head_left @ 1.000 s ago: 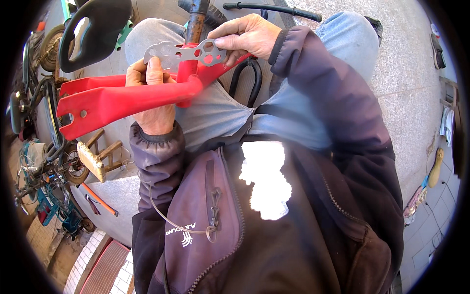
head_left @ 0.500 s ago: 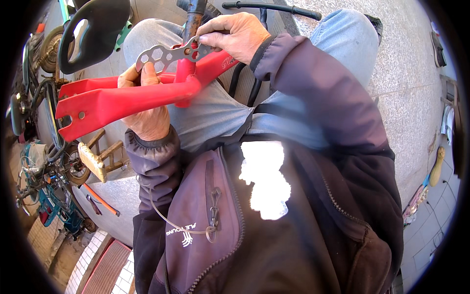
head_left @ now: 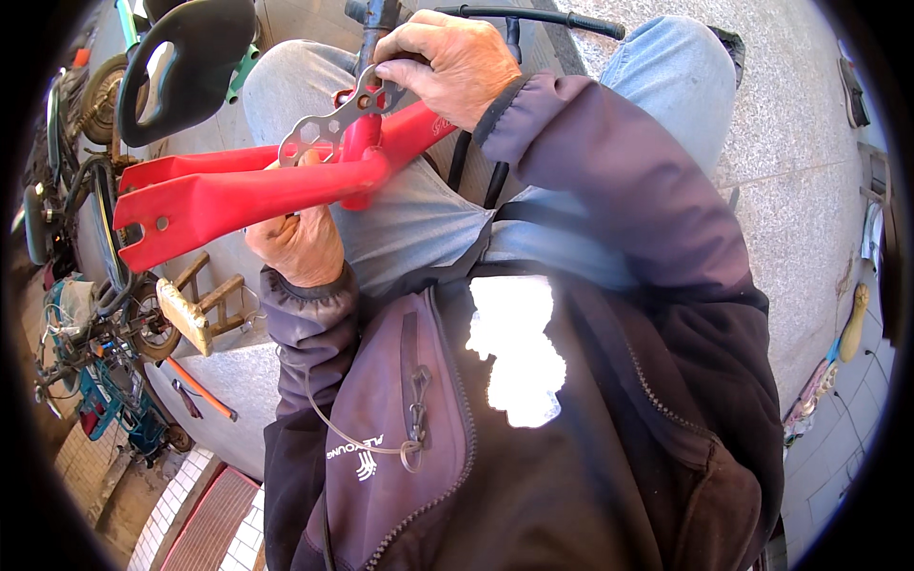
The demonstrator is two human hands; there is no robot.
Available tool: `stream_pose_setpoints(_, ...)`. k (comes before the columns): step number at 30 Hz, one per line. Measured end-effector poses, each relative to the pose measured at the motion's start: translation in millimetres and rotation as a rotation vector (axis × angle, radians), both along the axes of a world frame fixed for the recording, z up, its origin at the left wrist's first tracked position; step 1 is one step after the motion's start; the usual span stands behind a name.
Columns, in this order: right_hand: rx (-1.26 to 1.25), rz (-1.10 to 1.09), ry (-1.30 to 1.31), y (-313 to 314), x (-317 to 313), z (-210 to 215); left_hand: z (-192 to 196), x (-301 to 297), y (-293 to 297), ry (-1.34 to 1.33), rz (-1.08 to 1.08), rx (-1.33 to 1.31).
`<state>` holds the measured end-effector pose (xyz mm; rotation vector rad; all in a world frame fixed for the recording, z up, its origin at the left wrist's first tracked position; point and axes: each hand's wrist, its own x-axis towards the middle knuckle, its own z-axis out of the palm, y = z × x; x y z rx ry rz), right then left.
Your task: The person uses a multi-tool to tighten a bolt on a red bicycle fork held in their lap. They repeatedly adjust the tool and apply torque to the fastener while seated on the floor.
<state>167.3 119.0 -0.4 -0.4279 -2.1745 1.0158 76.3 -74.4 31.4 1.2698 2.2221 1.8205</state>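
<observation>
A red bicycle frame part [head_left: 248, 195] with a two-pronged end lies across my lap, the prongs toward the left. A dark, worn metal tube [head_left: 379, 33] stands out of its short red collar on the far side. My right hand [head_left: 455, 68] is closed, thumb and fingers pinching the upper end of a flat silver multi-hole wrench [head_left: 328, 128] beside the collar. My left hand [head_left: 303, 246] is closed at the wrench's lower end, its fingertips showing between the prongs. The red part hides some of those fingers. Whatever fastener sits under the wrench is mostly hidden.
A black seat-like part [head_left: 186, 71] is at the upper left, near parked bikes [head_left: 95, 381]. A small wooden stool [head_left: 195, 309] and an orange-handled tool [head_left: 200, 388] are on the left. Black handlebars [head_left: 533, 15] lie beyond my knees. A gourd-shaped object [head_left: 852, 324] is far right.
The wrench has tilted, its lower end dropping toward the red prongs. My left hand has come down and slightly right with it. My right hand has shifted slightly left.
</observation>
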Motion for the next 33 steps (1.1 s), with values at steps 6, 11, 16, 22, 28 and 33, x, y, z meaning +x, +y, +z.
stream_pose_setpoints(6, -0.015, -0.008, 0.02, -2, 2, 1, -6, 1, -1, 0.034, -0.026, -0.065)
stream_pose_setpoints(11, -0.078, 0.028, 0.027, 6, 4, -3, -2, 11, 7, -0.238, -0.001, 0.005)
stream_pose_setpoints(16, -0.562, -0.036, -0.061, 19, 17, 1, 13, 11, 14, -0.446, 0.114, -0.034)
stream_pose_setpoints(22, -0.85, -0.087, -0.138, 25, 27, 3, 14, 11, 25, -0.482, 0.093, 0.062)
stream_pose_setpoints(28, -0.82, 0.007, -0.312, 22, 26, 1, 12, 3, 7, -0.416, -0.01, -0.074)
stream_pose_setpoints(33, -0.824, 0.028, -0.335, 15, 24, -9, 20, 3, 36, -0.547, -0.228, 0.002)
